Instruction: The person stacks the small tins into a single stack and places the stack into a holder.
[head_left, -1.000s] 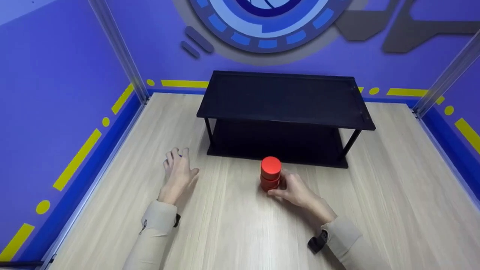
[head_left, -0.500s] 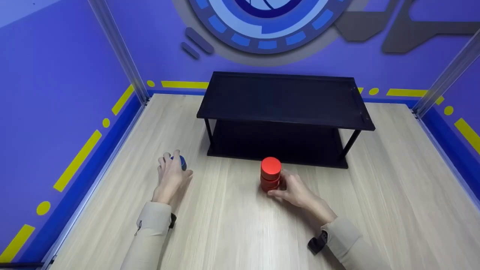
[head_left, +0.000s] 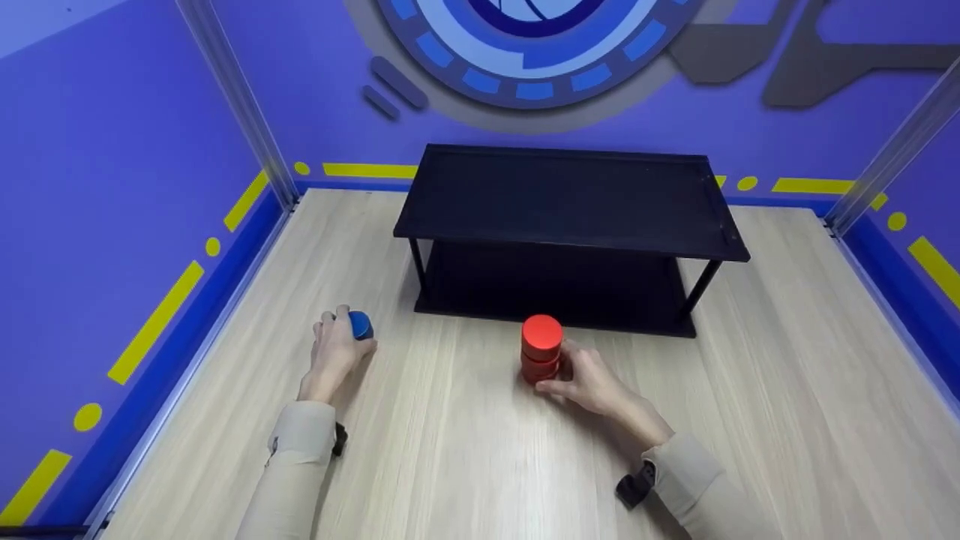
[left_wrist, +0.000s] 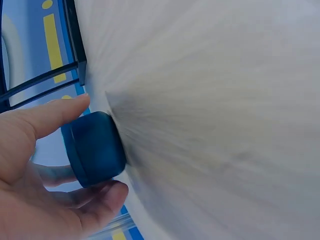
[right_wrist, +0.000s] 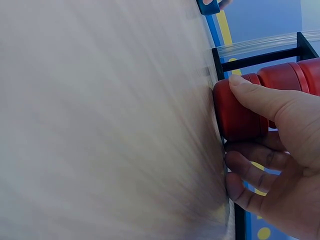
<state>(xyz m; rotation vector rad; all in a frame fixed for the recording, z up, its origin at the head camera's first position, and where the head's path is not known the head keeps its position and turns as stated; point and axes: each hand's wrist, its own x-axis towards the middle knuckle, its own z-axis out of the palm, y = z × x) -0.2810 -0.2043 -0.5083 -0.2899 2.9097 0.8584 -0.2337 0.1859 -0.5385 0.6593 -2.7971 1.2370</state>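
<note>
The fingers of the left hand [head_left: 334,354] curve around a small blue container [left_wrist: 97,150], the thumb at one side and the fingertips at the opposite side, so that the container sits between them. In the head view its round top shows just to the right of the bent fingers. The container rests on the bench [head_left: 465,450].

The fingers of the right hand [head_left: 592,381] pinch the lowest part of a red stack [head_left: 541,337]. In the right wrist view, the thumb lies along one side of the bottom piece and a finger passes behind it, while other fingers bend close to the bench. The stack stands upright on the bench, left of this hand, its flat round top rising above the fingers. The two hands are well apart.

Farther out, black bands [head_left: 636,487] show at the cuffs of beige sleeves [head_left: 289,465]. Beyond the hands stands a black two-tier shelf [head_left: 562,199]; the red stack is just in front of its lower front edge, and the blue container is near its front left corner. Blue-purple walls [head_left: 112,187] with yellow dashes and dots surround the bench, with metal posts [head_left: 238,97] in the corners and a large round emblem [head_left: 534,90] at the back
</note>
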